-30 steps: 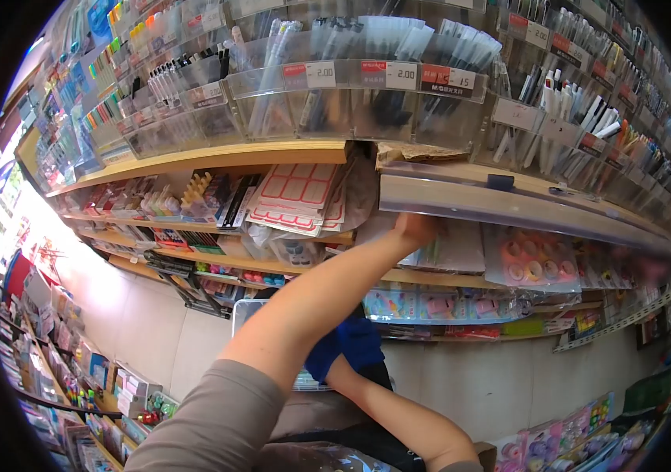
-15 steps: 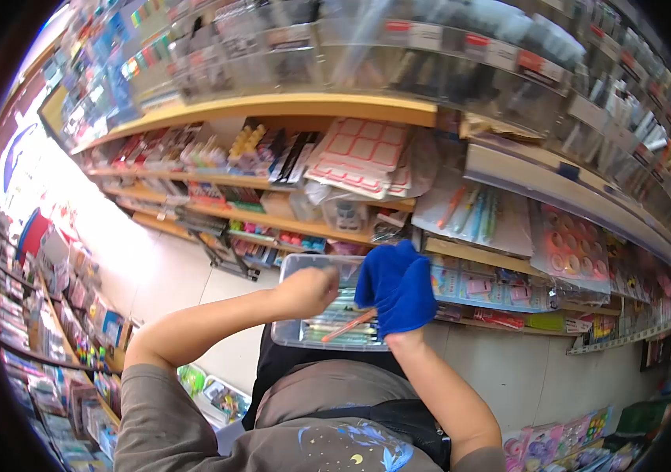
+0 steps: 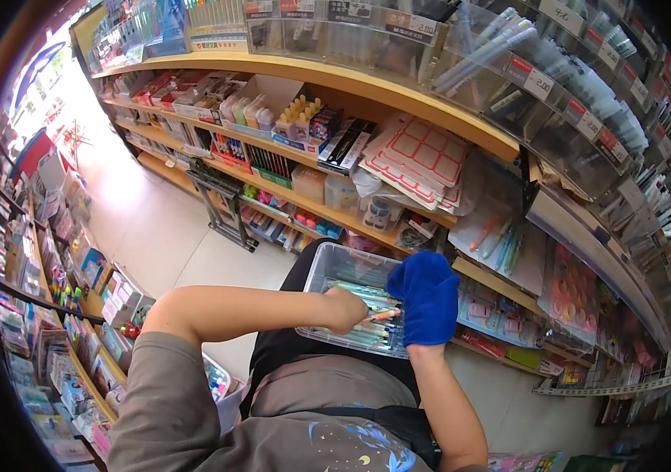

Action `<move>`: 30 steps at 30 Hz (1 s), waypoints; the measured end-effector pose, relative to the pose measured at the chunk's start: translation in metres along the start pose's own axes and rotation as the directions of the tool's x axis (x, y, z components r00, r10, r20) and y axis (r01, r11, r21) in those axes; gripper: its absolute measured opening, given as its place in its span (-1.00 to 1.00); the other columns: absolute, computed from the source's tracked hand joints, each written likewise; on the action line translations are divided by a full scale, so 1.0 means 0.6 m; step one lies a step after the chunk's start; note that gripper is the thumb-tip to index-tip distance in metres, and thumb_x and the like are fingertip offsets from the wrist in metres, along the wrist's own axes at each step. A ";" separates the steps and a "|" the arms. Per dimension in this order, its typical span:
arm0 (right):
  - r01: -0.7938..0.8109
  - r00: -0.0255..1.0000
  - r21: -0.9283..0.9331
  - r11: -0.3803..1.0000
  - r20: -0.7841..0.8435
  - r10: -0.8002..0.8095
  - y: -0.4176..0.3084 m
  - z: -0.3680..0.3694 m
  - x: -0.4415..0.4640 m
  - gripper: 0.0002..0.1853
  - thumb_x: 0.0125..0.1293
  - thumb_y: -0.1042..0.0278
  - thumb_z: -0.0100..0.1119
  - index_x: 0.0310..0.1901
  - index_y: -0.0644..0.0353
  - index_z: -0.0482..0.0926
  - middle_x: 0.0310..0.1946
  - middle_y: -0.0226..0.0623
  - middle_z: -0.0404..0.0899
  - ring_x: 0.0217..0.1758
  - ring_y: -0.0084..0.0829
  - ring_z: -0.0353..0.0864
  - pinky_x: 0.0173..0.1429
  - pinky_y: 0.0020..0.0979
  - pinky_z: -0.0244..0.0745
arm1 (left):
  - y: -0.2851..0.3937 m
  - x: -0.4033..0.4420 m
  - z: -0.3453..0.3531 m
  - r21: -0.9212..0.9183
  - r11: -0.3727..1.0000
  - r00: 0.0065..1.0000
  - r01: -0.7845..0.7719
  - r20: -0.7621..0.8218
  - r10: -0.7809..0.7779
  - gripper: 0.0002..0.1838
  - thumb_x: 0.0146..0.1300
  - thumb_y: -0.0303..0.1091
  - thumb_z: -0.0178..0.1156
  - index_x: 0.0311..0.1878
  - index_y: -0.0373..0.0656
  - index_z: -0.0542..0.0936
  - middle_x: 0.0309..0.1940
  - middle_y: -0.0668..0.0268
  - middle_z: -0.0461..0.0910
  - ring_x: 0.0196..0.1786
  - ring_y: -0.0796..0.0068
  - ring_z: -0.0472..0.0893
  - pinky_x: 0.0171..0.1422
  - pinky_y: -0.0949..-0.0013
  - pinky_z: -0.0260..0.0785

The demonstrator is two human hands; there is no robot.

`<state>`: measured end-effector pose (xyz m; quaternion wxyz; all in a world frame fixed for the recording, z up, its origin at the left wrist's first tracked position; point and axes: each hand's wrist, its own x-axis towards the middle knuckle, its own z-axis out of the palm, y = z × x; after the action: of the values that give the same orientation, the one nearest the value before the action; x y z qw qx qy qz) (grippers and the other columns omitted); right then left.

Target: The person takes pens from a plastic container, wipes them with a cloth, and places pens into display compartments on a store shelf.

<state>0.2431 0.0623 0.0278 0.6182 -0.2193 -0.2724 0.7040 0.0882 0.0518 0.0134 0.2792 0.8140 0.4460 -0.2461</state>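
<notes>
A clear plastic box point(image 3: 321, 271) full of pens point(image 3: 351, 293) rests on my lap. My left hand point(image 3: 345, 309) reaches over it, fingers closed at one end of an orange pen point(image 3: 384, 315). The pen's other end meets a blue cloth point(image 3: 430, 295), which wraps my right hand point(image 3: 422, 334) down to the wrist at the box's right side. The cloth hides my right fingers, but its folds close around the pen's end.
Ahead stand wooden shelves point(image 3: 288, 71) with stationery, and clear pen bins point(image 3: 501, 79) with price tags. Red-bordered label sheets point(image 3: 418, 157) stick out of a shelf. A black metal stand point(image 3: 221, 204) is on the floor point(image 3: 170, 244). More goods racks point(image 3: 76, 346) line the left.
My left hand has come down from above the box to the orange pen. The pen has turned flatter between my hands. The view has shifted, and the shelves appear sharper.
</notes>
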 end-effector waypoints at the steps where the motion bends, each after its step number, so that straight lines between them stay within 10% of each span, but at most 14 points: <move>1: 0.014 0.999 -0.029 0.999 -0.044 -0.015 0.002 0.006 -0.002 -0.54 0.42 0.07 -0.35 0.15 0.22 0.26 0.07 -0.27 0.38 0.09 -0.36 0.39 0.19 -0.36 0.26 | 0.000 -0.011 -0.009 -0.015 1.000 1.000 0.015 0.009 -0.015 -0.70 0.11 -0.24 0.07 -0.19 -0.25 0.52 -0.27 0.09 0.58 -0.20 0.14 0.58 -0.14 0.17 0.39; 5: 0.036 0.967 0.015 0.999 -0.251 -0.031 0.003 0.019 0.003 -0.59 0.42 0.07 -0.36 0.04 0.20 0.34 -0.09 -0.34 0.43 -0.10 -0.46 0.42 -0.02 -0.43 0.34 | -0.013 -0.063 -0.058 -0.190 0.981 0.998 -0.047 -0.058 0.037 -0.75 0.16 -0.27 0.02 -0.25 -0.27 0.50 -0.36 0.11 0.58 -0.29 0.21 0.58 -0.20 0.17 0.36; 8: 0.064 0.996 0.052 0.997 -0.064 -0.061 -0.010 0.035 0.003 -0.67 0.41 0.09 -0.30 -0.15 0.17 0.39 -0.25 -0.39 0.41 -0.25 -0.53 0.39 -0.19 -0.50 0.33 | -0.028 -0.112 -0.096 -0.555 0.825 0.993 -0.109 -0.091 0.070 -0.76 0.19 -0.26 0.00 -0.31 -0.29 0.46 -0.48 0.16 0.54 -0.37 0.35 0.54 -0.28 0.23 0.35; 14: 0.057 0.996 -0.471 0.880 0.088 -0.018 -0.011 0.045 0.008 -0.84 0.33 0.27 -0.14 -0.31 0.15 0.36 -0.43 -0.42 0.38 -0.38 -0.56 0.36 -0.27 -0.55 0.29 | -0.009 -0.101 -0.059 -0.841 0.486 0.970 -0.240 -0.183 0.162 -0.88 0.31 -0.38 -0.13 -0.19 -0.23 0.30 -0.41 0.31 0.46 -0.34 0.54 0.51 -0.31 0.45 0.46; 20: -0.157 0.987 -0.206 0.966 -0.068 0.146 -0.012 0.026 -0.013 -0.80 0.32 0.25 -0.13 -0.41 0.15 0.33 -0.54 -0.44 0.35 -0.47 -0.58 0.35 -0.34 -0.55 0.29 | 0.026 -0.063 -0.026 -0.883 0.251 0.914 -0.396 -0.352 0.202 -0.88 0.36 -0.33 -0.15 -0.21 -0.18 0.31 -0.41 0.37 0.43 -0.34 0.58 0.48 -0.31 0.51 0.40; 26: -0.197 0.958 -0.267 0.943 -0.256 0.128 -0.004 0.029 -0.008 -0.73 0.36 0.24 -0.20 -0.51 0.08 0.30 -0.65 -0.48 0.31 -0.58 -0.62 0.33 -0.47 -0.57 0.24 | 0.038 -0.069 -0.008 -0.823 0.427 0.909 -0.375 -0.417 -0.005 -0.90 0.26 -0.38 0.01 -0.24 -0.18 0.38 -0.46 0.34 0.46 -0.40 0.54 0.49 -0.37 0.47 0.37; 30: 0.049 0.998 -0.341 0.939 -0.008 -0.055 0.008 0.020 -0.003 -0.71 0.29 0.39 -0.22 -0.62 0.15 0.29 -0.65 -0.31 0.42 -0.54 -0.48 0.38 -0.20 -0.44 0.37 | 0.041 -0.073 0.000 -0.551 0.747 0.744 -0.372 -0.658 -0.115 -0.85 0.12 -0.39 0.15 -0.28 -0.20 0.42 -0.54 0.23 0.49 -0.47 0.33 0.51 -0.37 0.33 0.35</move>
<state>0.2321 0.0586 0.0334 0.5918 -0.3218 -0.3904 0.6275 0.0884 0.0148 0.0475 0.3871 0.7276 0.5094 0.2475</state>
